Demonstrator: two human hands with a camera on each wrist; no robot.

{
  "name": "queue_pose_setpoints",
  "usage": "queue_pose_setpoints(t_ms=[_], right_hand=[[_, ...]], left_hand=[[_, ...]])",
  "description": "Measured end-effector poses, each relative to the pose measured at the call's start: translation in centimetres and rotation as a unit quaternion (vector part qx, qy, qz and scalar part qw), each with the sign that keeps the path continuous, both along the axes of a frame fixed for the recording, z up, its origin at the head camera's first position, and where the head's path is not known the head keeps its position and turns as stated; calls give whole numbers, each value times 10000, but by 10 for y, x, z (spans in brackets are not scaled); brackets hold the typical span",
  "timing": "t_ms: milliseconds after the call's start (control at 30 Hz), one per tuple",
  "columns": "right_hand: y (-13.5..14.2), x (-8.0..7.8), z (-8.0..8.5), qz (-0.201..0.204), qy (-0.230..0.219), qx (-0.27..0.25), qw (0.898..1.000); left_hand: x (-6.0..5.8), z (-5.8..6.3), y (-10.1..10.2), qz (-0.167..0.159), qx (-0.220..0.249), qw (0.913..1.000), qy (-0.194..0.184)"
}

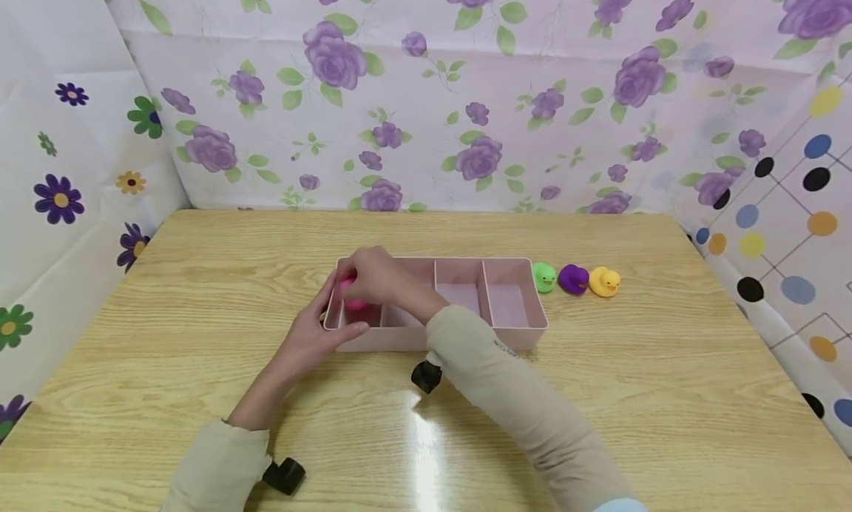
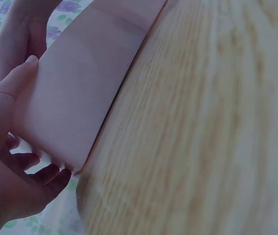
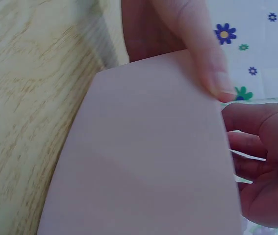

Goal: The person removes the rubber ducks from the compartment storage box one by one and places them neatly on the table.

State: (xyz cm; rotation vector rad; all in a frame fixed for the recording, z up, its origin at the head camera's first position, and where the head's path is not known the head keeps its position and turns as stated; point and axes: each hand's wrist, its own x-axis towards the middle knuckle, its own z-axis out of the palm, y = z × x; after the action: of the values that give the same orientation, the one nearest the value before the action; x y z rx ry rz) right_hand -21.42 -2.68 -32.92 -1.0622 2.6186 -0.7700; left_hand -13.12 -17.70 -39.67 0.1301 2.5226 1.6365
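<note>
A pale pink divided box (image 1: pixel 386 339) stands on the table. My left hand (image 1: pixel 310 342) grips its left end, the thumb over the front rim and the fingers along the end wall. My right hand (image 1: pixel 374 277) reaches down into the leftmost compartment and holds a pink toy duck (image 1: pixel 356 304), mostly covered by the fingers. In the left wrist view, the left hand's curled fingers (image 2: pixel 48 174) lie against the box's end. The right wrist view has the box wall (image 3: pixel 143 147) in front, hiding the duck.
Green (image 1: pixel 544 277), purple (image 1: pixel 574 279) and yellow (image 1: pixel 605 282) toy ducks sit in a row just right of the box. Flowered cloth (image 1: pixel 426 127) hangs behind the wooden table (image 1: pixel 200 305), and patterned sheets flank both sides.
</note>
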Motion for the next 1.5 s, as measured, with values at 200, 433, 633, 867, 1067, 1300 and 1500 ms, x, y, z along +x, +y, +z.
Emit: queue_pose_setpoints(t_ms=[200, 433, 633, 867, 1067, 1300, 1500], right_hand=[[7, 3, 5, 25, -272, -250, 9993], [17, 14, 10, 334, -393, -519, 9973], [26, 21, 9, 575, -198, -891, 9942], [35, 23, 7, 385, -23, -936, 9949], [49, 24, 11, -196, -44, -1043, 9943], [75, 21, 12, -578, -422, -1492, 9862], [91, 19, 10, -775, -520, -1648, 9819]], left_hand=[[1, 1, 0, -28, 12, 10000, 4], [1, 0, 0, -44, 26, 10000, 29], [0, -2, 1, -51, 179, 9998, 54], [0, -2, 1, 29, 218, 9997, 57], [1, -1, 1, -2, 317, 9995, 62], [-1, -3, 2, -18, 361, 9993, 138], [-1, -3, 1, 33, 370, 9992, 153]])
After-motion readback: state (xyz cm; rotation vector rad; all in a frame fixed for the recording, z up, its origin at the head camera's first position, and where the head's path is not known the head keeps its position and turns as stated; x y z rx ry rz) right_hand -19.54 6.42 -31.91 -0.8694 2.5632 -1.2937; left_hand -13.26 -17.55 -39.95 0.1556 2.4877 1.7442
